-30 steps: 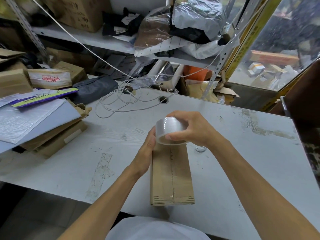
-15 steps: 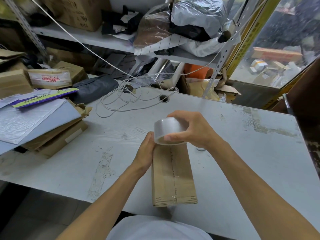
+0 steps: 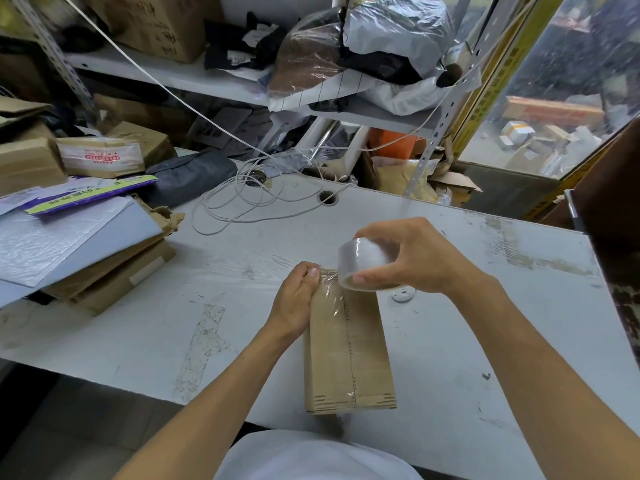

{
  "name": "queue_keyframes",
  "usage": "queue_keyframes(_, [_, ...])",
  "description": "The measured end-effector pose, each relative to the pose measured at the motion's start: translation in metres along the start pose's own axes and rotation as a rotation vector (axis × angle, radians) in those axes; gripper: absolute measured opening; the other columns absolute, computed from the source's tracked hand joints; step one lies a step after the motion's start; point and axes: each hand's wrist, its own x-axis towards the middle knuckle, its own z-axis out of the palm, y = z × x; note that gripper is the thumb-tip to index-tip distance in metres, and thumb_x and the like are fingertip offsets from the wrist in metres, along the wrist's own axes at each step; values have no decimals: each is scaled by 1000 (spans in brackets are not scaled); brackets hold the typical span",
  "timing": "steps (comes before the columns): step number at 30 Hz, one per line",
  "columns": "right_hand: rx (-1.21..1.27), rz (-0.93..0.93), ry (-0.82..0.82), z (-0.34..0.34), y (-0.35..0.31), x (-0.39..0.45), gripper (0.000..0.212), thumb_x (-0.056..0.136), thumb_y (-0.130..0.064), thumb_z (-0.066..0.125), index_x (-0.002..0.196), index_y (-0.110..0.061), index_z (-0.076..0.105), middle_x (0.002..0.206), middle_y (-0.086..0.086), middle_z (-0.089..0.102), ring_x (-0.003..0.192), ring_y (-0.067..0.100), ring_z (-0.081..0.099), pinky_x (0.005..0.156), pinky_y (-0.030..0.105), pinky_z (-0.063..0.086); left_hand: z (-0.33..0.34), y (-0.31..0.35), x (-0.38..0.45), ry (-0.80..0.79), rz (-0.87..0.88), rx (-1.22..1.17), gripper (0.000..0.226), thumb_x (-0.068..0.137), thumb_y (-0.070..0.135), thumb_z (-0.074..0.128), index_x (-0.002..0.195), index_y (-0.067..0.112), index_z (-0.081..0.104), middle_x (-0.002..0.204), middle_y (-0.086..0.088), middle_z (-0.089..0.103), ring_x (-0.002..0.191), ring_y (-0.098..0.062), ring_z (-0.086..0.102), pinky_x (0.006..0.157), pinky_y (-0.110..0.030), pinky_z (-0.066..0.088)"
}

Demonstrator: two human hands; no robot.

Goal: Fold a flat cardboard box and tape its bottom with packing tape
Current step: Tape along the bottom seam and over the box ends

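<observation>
Fingers of the right hand grip the tape roll; left hand pinches its strip (crinkled) on the box.

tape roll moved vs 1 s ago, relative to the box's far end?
Yes. The tape roll, gripped by the right hand, has shifted right off the cardboard box's far end, leaving a film stretched to the left hand.

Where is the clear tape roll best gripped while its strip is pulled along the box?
Grip the tape roll across its two flat rims, coming from above and the right, as the right hand does. This leaves the curved face free to unwind toward the left hand, which pins the strip's end at the cardboard box's far end.
</observation>
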Motion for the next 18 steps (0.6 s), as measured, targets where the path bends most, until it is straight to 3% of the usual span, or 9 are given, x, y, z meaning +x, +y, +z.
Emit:
queue_keyframes(3, [-65,27,-19,-8,8,-3,62,68,-54,81,121,-26,66,109,-7,68,97,14,63,76,20,52,3,1,0,-14,-6,1,36,92,46,44,95,16,62,96,-15,66,84,-20,58,84,-50,49])
queue_keyframes(7, [-241,24,-96,-21,14,-2,68,65,-67,74,121,-27,67,111,-4,70,100,15,60,82,33,52,-1,-1,-1,-28,21,-7,32,92,42,44,93,17,64,89,-10,65,83,-16,56,79,-40,45])
queue_keyframes(11, [-161,62,-87,-22,20,-1,77,60,-83,57,116,-31,69,105,0,71,96,18,63,83,42,54,0,-1,0,-52,13,-31,24,93,36,46,97,22,66,92,1,66,84,-14,57,81,-36,45])
queue_keyframes(13, [-112,80,-65,-22,22,-1,67,66,-79,54,113,-33,69,103,-2,71,93,17,64,81,40,55,1,4,-1,-38,24,-62,24,96,22,44,106,24,66,101,0,66,90,-12,59,86,-31,47])
queue_keyframes(15, [-38,100,-37,-20,23,-3,55,75,-69,54,112,-32,70,104,-4,71,93,13,64,78,29,54,4,13,-1,19,14,-97,33,95,6,41,107,23,68,106,-2,67,98,-11,61,89,-26,47])
queue_keyframes(18, [37,96,11,-12,25,-6,42,81,-58,60,108,-28,72,99,-9,71,91,4,63,73,15,49,13,22,3,111,-25,-22,26,96,25,46,95,16,69,97,2,71,93,-13,63,82,-25,47])
